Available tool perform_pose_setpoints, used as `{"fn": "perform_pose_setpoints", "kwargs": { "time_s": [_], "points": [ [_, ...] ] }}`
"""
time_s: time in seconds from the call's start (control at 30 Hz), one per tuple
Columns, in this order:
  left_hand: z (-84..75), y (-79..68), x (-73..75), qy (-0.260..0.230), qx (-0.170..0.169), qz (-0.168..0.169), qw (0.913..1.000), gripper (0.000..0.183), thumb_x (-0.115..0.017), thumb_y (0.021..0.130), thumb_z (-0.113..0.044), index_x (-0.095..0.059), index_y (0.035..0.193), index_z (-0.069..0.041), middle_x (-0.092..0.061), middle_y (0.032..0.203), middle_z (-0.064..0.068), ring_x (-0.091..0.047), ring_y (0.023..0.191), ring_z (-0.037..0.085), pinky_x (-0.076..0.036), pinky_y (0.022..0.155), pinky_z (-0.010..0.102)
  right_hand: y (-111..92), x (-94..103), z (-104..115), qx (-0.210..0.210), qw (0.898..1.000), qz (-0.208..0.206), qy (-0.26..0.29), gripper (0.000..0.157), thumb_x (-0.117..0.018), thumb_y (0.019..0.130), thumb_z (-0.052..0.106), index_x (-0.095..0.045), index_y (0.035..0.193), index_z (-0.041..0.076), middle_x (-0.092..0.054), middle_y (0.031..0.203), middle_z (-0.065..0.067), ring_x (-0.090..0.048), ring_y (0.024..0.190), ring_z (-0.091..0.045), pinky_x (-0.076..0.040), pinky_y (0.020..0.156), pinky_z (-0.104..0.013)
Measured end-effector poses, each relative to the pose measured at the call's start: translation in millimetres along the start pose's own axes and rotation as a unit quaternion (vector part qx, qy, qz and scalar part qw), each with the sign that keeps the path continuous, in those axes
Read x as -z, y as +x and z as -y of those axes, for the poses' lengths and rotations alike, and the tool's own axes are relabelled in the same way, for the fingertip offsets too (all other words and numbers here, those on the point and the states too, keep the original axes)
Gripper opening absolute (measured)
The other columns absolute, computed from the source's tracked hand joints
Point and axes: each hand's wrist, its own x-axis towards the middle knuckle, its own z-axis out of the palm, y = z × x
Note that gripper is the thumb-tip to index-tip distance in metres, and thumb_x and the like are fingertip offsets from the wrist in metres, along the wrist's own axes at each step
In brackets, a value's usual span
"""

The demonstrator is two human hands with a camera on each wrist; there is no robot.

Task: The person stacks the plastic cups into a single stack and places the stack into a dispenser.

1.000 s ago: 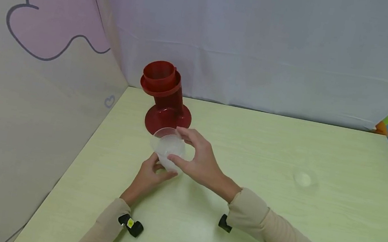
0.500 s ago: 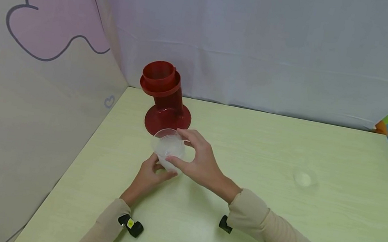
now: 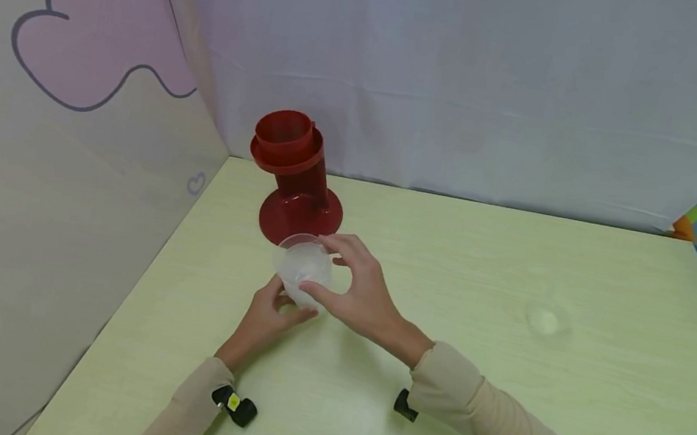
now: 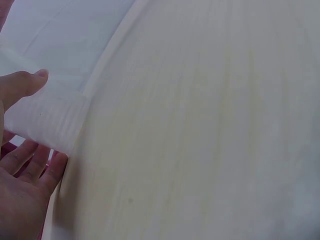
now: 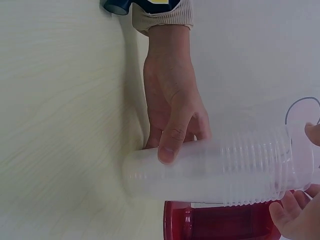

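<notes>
A tall stack of clear plastic cups (image 5: 200, 172) stands upright close over the table, mouths up. My left hand (image 3: 264, 318) grips its lower part, the thumb (image 5: 169, 150) lying along the side in the right wrist view. At the top, my right hand (image 3: 366, 300) holds the rim of the uppermost plastic cup (image 3: 300, 242) between thumb and curled fingers. That cup's rim sits a little above the rims below it. Just behind the stack is a red stand (image 3: 302, 185) with a round base and a wide open top; the stack overlaps its base in the head view.
A small clear round item (image 3: 545, 321) lies on the pale table (image 3: 449, 261) at the right. A white cloth wall (image 3: 445, 97) closes off the back, and a printed panel (image 3: 54, 221) runs along the left side.
The top of the cup stack and my right fingers have shifted down very slightly. My left hand keeps its place, and the red stand has not moved.
</notes>
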Motion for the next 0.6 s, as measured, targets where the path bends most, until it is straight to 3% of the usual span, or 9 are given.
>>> {"fn": "perform_pose_setpoints", "kwargs": {
  "time_s": [0.37,0.53,0.6],
  "points": [
    [-1.0,-0.1,-0.1,0.001,-0.001,-0.001,1.0,0.069,-0.077,0.08,-0.016,-0.039,0.138,-0.014,-0.049,0.132,0.004,-0.051,0.117,0.023,-0.047,0.095,0.041,-0.8,-0.8,-0.9,0.009,1.0,-0.013,-0.013,0.051,-0.079,0.077,0.018,-0.059,0.122,0.004,-0.056,0.12,-0.004,-0.052,0.109,-0.015,-0.052,0.085,-0.031],
    [-0.2,0.6,-0.3,0.004,-0.006,-0.001,1.0,0.071,-0.077,0.08,-0.016,-0.038,0.14,-0.014,-0.048,0.134,0.004,-0.049,0.118,0.022,-0.047,0.095,0.039,-1.5,-1.4,-2.6,0.01,1.0,-0.018,-0.016,0.05,-0.079,0.077,0.017,-0.06,0.121,0.003,-0.056,0.12,-0.005,-0.051,0.111,-0.014,-0.053,0.084,-0.038],
    [7.7,2.8,-0.9,0.002,-0.005,-0.003,1.0,0.073,-0.077,0.08,-0.017,-0.037,0.141,-0.015,-0.047,0.135,0.003,-0.049,0.119,0.023,-0.047,0.095,0.039,-2.2,-1.6,-3.4,0.008,1.0,-0.018,-0.018,0.05,-0.079,0.078,0.017,-0.06,0.121,0.002,-0.056,0.121,-0.006,-0.052,0.111,-0.015,-0.053,0.084,-0.039]
  ]
}}
